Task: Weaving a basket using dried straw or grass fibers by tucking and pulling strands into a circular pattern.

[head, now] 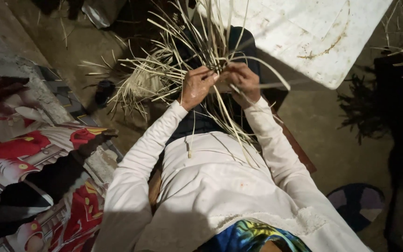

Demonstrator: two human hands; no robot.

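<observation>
Bundle of pale straw strips (183, 60) sits centre-far, fanning out above the lap, both hands closed on its woven middle. Left hand (196, 86) and right hand (242, 81) pinch strands, fingers curled tight, knuckles nearly touching. White board (304, 32) far right, red patterned cloth (29, 158) near left.

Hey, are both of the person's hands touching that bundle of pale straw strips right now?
Touching. The head view shows the left hand and the right hand both closed around the pale strips, with strands passing between the fingers and fanning out above and below.

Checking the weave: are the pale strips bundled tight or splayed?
Splayed: pale strips fan outward from where the left hand and right hand pinch them.
</observation>
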